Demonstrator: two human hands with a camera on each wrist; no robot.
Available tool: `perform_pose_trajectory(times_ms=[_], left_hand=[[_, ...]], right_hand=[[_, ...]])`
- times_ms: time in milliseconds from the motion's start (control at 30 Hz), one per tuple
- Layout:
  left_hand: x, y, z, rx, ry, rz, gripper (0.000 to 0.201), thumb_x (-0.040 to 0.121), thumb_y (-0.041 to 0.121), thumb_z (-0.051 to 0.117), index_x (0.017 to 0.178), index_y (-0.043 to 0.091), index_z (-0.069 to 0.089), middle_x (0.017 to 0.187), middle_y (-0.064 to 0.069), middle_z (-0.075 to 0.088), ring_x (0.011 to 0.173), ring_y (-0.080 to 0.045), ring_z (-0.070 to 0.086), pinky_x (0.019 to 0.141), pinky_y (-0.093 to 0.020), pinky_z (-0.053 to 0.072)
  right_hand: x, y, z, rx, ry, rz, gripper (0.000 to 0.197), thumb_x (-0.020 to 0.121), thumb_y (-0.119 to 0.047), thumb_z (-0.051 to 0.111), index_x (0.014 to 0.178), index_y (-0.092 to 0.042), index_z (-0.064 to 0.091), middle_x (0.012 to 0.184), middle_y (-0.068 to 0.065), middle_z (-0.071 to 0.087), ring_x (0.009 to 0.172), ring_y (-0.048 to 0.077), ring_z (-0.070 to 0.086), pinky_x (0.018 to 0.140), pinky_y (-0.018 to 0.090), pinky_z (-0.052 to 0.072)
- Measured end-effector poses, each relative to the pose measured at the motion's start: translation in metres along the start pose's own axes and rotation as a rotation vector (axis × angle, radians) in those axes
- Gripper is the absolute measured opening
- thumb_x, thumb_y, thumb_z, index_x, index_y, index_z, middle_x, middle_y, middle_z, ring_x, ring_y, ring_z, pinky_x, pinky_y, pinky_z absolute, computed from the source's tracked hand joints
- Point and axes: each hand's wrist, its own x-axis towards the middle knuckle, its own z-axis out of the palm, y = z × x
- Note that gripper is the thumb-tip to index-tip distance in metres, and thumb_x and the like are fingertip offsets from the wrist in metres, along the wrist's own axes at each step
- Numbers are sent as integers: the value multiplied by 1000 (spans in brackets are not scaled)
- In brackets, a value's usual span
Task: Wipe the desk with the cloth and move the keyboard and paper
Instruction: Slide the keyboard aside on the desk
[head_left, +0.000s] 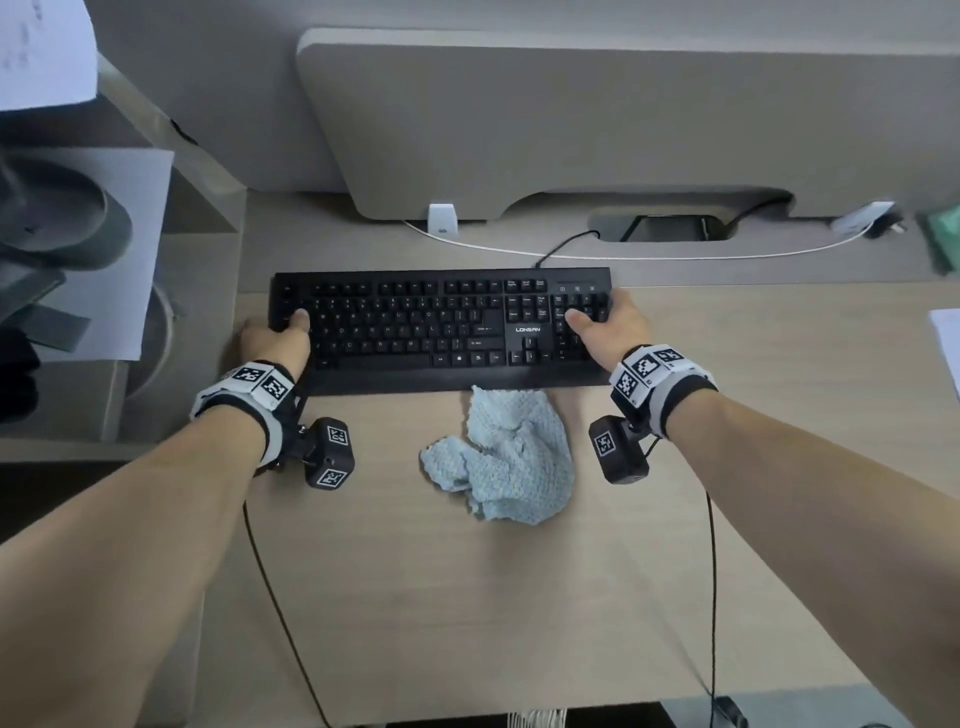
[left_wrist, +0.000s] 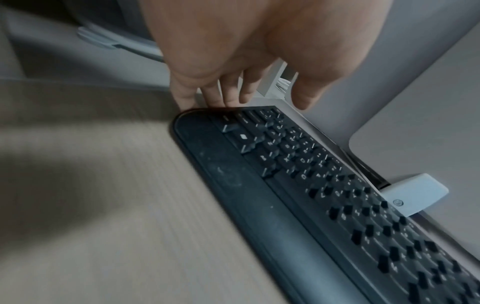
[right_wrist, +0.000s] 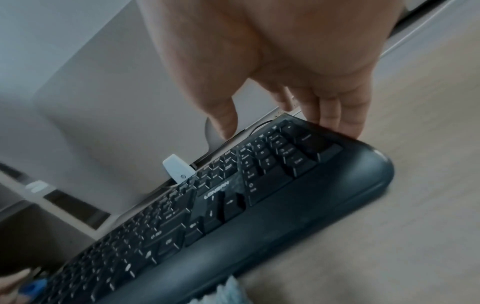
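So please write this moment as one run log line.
left hand: grips keyboard end | right hand: grips other end | cloth: on desk, untouched

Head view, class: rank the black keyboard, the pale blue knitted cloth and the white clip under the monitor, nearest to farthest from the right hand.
1. Black keyboard: gripped at its right end by the right hand.
2. Pale blue knitted cloth: near side, leftward.
3. White clip: far side, leftward.

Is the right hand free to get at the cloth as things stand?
Probably not yet: the right hand grips the keyboard. The cloth lies uncovered beside that wrist, its top edge touching the keyboard.
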Motion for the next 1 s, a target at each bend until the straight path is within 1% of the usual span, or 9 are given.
perform_pose_trajectory(times_ms=[100,233,300,400,500,633,733,833,1000], left_hand=[[0,9,4,50,-19,-25,58,93,44,53,132,1,51,137,-20,53,125,-38,52,102,-40,39],[-12,29,17,100,-39,-22,69,86,57,47,126,1,58,133,-23,55,123,-42,51,106,-46,39],[-25,40,31,85,-43,-14,67,87,55,48,128,2,56,136,-24,50,126,-42,48,109,-44,36],[-55,60,58,48,-47,-2,75,81,59,50,132,4,52,138,-21,51,125,-41,49,109,-45,37],[-98,84,97,31,-90,21,77,85,58,52,136,0,46,138,-23,51,125,-41,50,109,-44,37],[-165,114,168,52,-139,69,74,86,61,50,129,0,53,131,-22,57,119,-41,55,104,-42,40],[-215,135,227,36,-172,79,74,84,62,51,130,4,50,129,-19,58,117,-40,56,102,-42,41],[-268,157,288,74,-203,96,74,85,62,51,131,5,48,130,-18,58,117,-39,56,103,-45,42],[-329,187,370,108,-194,128,69,85,59,55,124,3,53,125,-18,60,112,-39,58,93,-40,43]], right_hand=[[3,-2,-11,33,16,62,53,87,-48,64,122,-12,49,112,6,60,112,30,59,86,33,43],[6,9,-44,20,69,107,59,88,-52,62,123,-7,51,124,13,60,117,33,56,87,34,41],[8,23,-67,21,90,127,58,88,-54,60,120,-6,54,122,14,61,114,34,57,82,31,37],[13,51,-107,39,131,159,58,88,-56,59,115,-5,57,119,16,63,111,34,59,80,32,37],[20,91,-152,44,164,160,57,88,-54,59,112,-2,59,116,19,64,108,37,60,80,34,40],[38,161,-221,112,206,170,53,88,-52,61,111,-4,60,111,15,66,105,35,62,80,31,39],[55,219,-272,97,266,203,63,79,-64,58,104,-7,62,99,11,66,101,35,63,82,34,45],[75,283,-320,85,317,239,71,74,-68,57,108,-6,60,110,17,66,106,39,61,92,44,50],[103,360,-384,97,361,318,74,74,-68,58,114,-6,60,118,17,65,111,38,60,96,43,49]])
